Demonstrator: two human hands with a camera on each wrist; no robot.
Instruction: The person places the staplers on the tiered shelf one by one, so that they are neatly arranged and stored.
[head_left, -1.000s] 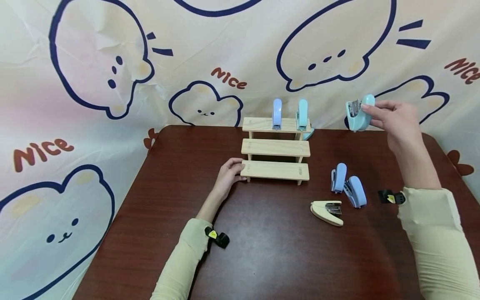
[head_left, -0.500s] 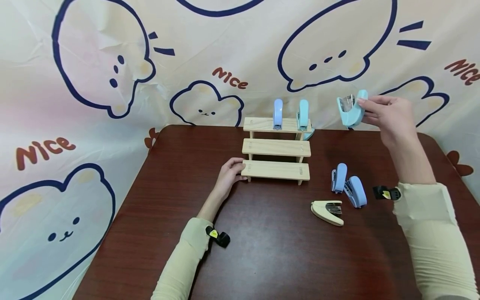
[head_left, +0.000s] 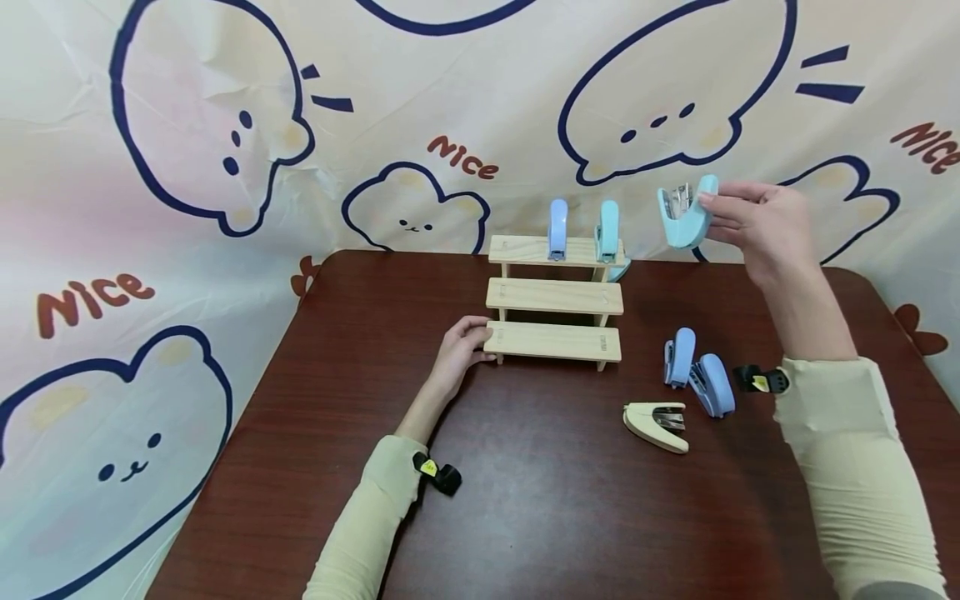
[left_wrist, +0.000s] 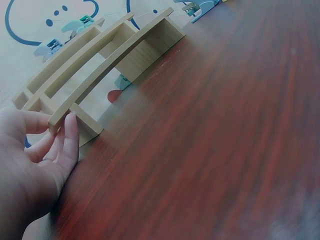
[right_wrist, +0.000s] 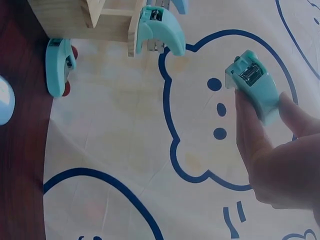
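Observation:
My right hand (head_left: 772,229) pinches a teal stapler (head_left: 688,223) in the air, right of a three-step wooden rack (head_left: 555,340). The stapler's jaws gape upward in the head view. In the right wrist view, thumb and fingers grip the stapler (right_wrist: 260,92) from both sides. At the rack's lower left, my left hand (head_left: 453,354) holds the end of the bottom step. The left wrist view has the thumb over that step (left_wrist: 100,72) and fingers beneath. A periwinkle stapler (head_left: 557,229) and another teal stapler (head_left: 608,231) stand on the top step.
On the brown table (head_left: 480,517), right of the rack, lie two blue staplers, one upright (head_left: 680,358) and one slanted (head_left: 712,385). A cream stapler (head_left: 654,427) is nearer me. Behind the rack's right end, a teal stapler (right_wrist: 59,67) is partly hidden in the head view.
My right hand has carried the teal stapler leftward and slightly up, closer to the rack, and the stapler has turned a little. The left hand stays on the bottom step.

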